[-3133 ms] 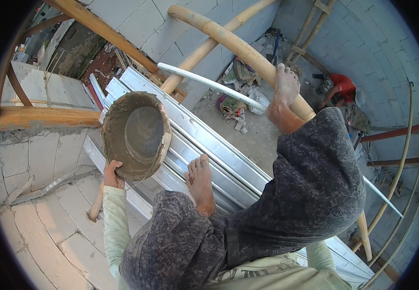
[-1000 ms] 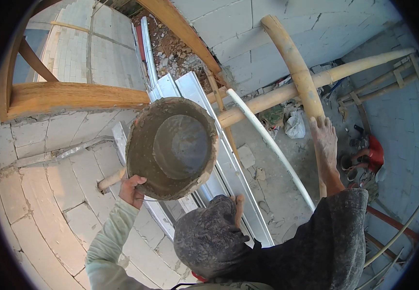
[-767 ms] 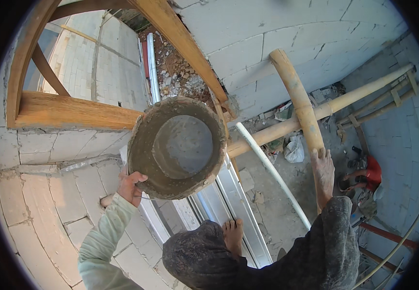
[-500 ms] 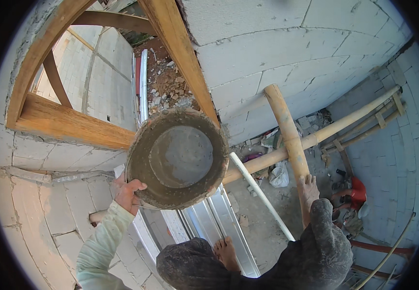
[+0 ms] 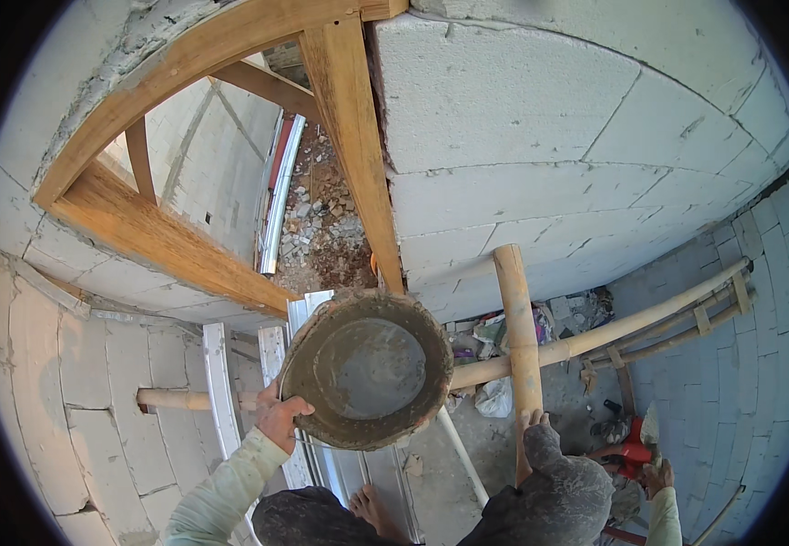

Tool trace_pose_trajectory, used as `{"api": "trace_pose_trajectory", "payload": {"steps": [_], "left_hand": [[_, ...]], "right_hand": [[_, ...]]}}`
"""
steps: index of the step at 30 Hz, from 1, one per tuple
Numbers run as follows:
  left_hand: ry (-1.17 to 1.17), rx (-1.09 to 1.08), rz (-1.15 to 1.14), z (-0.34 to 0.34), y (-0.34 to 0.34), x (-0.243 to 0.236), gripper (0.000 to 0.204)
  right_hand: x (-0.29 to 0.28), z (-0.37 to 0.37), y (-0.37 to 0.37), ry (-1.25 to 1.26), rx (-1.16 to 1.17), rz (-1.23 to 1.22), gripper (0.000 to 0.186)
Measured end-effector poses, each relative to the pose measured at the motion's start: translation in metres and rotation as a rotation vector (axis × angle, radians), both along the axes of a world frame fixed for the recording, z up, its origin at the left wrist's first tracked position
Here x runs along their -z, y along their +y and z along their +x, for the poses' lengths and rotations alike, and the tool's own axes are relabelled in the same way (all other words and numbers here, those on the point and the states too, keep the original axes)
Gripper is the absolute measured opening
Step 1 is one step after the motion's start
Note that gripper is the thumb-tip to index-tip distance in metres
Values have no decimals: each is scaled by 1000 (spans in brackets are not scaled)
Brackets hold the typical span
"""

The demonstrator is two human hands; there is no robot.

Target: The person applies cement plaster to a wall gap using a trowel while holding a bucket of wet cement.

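Note:
My left hand (image 5: pixel 283 420) grips the left rim of a round, mortar-crusted bucket (image 5: pixel 296 364), its fingers closed around the edge. The bucket is tilted so that its inside faces up, with wet grey mortar (image 5: pixel 371 364) at the bottom. Toward the lower right, my right hand (image 5: pixel 657 479) is closed around a trowel (image 5: pixel 651 428) with its blade pointing up. The trowel's handle is mostly hidden by the fingers. Both hands come out of pale green sleeves, and the right one is well apart from the bucket.
An arched wooden frame (image 5: pixel 349 136) stands in the light block wall (image 5: pixel 503 100). My bare feet rest on metal channels (image 5: pixel 394 482) and a bamboo pole (image 5: pixel 520 337). Another bamboo pole (image 5: pixel 595 344) crosses beneath. Far below, a person in red (image 5: pixel 633 450) is partly hidden behind the trowel.
My view has shifted, and the bucket in my left hand now appears lower and farther right. My right hand with the trowel has come into view at the lower right.

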State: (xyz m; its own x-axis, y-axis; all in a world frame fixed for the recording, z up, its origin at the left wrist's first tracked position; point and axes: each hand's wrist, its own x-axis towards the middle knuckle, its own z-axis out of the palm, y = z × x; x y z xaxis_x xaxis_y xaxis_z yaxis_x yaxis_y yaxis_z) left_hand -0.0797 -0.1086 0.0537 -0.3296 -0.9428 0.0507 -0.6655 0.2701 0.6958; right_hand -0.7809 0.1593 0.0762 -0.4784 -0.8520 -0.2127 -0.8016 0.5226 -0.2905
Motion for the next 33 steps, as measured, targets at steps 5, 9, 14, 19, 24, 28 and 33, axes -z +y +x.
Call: {"api": "trace_pose_trajectory", "payload": {"steps": [5,9,14,19,24,28,33], "left_hand": [[886,-786,720,-45,-1,-28,40],[565,-655,609,-51,3,-42,66],[819,-812,635,-81,-7,-44,65],[837,-847,650,-107,-8,-42,71],[781,-877,673,-112,-4,-41,71],[794,-851,642,-119,-5,-39,72],[814,-857,638,-116,-7,-42,66]], "right_hand": [[-7,65,-198,-570,111,-142,30],[-63,110,-286,-351,-458,-260,31],[-71,193,-367,-3,-952,-282,39],[-57,258,-390,421,-1390,-232,41],[-29,295,-395,608,-1531,-289,33],[2,298,-390,443,-1604,-137,30],[0,276,-394,99,-1534,-4,35]]}}
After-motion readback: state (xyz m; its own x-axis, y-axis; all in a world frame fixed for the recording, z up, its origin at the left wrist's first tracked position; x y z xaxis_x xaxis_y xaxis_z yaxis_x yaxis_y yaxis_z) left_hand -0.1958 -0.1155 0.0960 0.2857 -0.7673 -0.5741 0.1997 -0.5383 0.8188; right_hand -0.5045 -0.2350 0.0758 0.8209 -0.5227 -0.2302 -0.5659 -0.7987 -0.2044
